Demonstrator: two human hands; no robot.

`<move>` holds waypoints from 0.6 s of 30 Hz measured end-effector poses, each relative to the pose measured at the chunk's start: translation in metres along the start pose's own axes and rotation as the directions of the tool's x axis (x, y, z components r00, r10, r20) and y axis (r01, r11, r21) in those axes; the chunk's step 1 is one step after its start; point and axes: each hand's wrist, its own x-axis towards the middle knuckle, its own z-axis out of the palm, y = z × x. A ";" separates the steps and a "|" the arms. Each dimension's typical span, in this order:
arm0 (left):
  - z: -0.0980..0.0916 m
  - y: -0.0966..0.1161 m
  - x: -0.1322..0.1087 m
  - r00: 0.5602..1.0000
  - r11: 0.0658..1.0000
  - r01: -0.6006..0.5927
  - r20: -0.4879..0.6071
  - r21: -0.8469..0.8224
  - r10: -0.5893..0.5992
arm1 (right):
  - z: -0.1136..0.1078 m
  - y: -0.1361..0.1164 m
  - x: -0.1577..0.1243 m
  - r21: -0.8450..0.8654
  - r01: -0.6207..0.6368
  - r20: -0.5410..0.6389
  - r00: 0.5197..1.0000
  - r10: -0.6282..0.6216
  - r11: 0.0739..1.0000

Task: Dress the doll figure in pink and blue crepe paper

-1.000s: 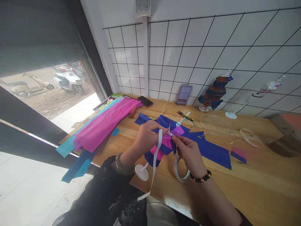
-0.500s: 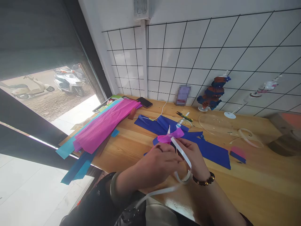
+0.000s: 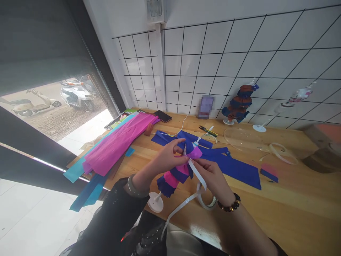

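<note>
A tiered decoration of pink and blue crepe paper [image 3: 170,179] leans on a slim stand, with its round white base [image 3: 155,202] near the table's front edge. My left hand [image 3: 170,154] grips its upper part, thumb and index finger around the paper. Close by on the right, my right hand [image 3: 211,177] pinches a strip of white tape [image 3: 197,174] against the pink layer. The strip runs down to a tape roll [image 3: 207,202] below the right hand, and a loose white length trails towards my lap. Some fingertips are hidden behind the paper.
Blue crepe paper [image 3: 237,170] lies behind my hands; pink sheets [image 3: 117,145] are stacked at left. A yellow-and-black cutter [image 3: 208,131], a phone [image 3: 163,116] and a clear disc [image 3: 241,138] rest farther back. A finished-looking paper decoration [image 3: 239,105] stands by the wall.
My left hand has moved up and left, opening the view of the tiered paper and white base. The decoration is now more upright; my right hand stays at the tape strip.
</note>
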 end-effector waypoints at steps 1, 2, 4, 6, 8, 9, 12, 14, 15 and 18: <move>0.001 0.000 0.000 1.000 1.000 -0.009 -0.013 0.001 0.009 | 0.000 0.000 0.000 -0.005 -0.004 0.001 1.000 0.004 1.000; 0.001 0.000 -0.001 1.000 1.000 -0.017 -0.024 -0.003 0.017 | 0.000 0.000 0.000 -0.009 -0.009 0.002 1.000 0.009 1.000; 0.002 0.000 -0.002 0.999 1.000 -0.018 -0.039 -0.008 0.018 | 0.000 0.000 0.000 -0.013 -0.026 0.005 1.000 0.026 1.000; 0.003 0.000 -0.003 0.999 1.000 -0.008 -0.053 -0.002 0.008 | 0.001 0.000 -0.001 -0.012 -0.048 0.020 0.999 0.049 0.999; 0.005 0.000 -0.004 0.996 1.000 -0.003 -0.085 0.030 0.006 | 0.002 -0.001 -0.002 -0.003 -0.069 0.046 0.997 0.069 0.998; 0.006 0.000 -0.005 0.995 0.999 -0.004 -0.103 0.051 0.009 | 0.003 -0.002 -0.003 0.003 -0.076 0.061 0.995 0.075 0.997; 0.008 0.002 -0.008 0.989 0.995 -0.003 -0.144 0.101 0.018 | 0.004 -0.004 -0.007 0.020 -0.088 0.108 0.990 0.085 0.996; 0.008 0.005 -0.011 0.985 0.992 -0.014 -0.171 0.123 0.035 | 0.002 -0.004 -0.009 0.035 -0.108 0.096 0.990 0.104 0.994; 0.007 0.007 -0.012 0.981 0.990 -0.022 -0.186 0.138 0.048 | 0.000 -0.002 -0.009 0.054 -0.124 0.068 0.990 0.120 0.991; 0.004 0.013 -0.017 0.973 0.976 -0.042 -0.215 0.213 0.089 | -0.009 0.004 -0.008 0.183 -0.171 -0.015 0.984 0.176 0.968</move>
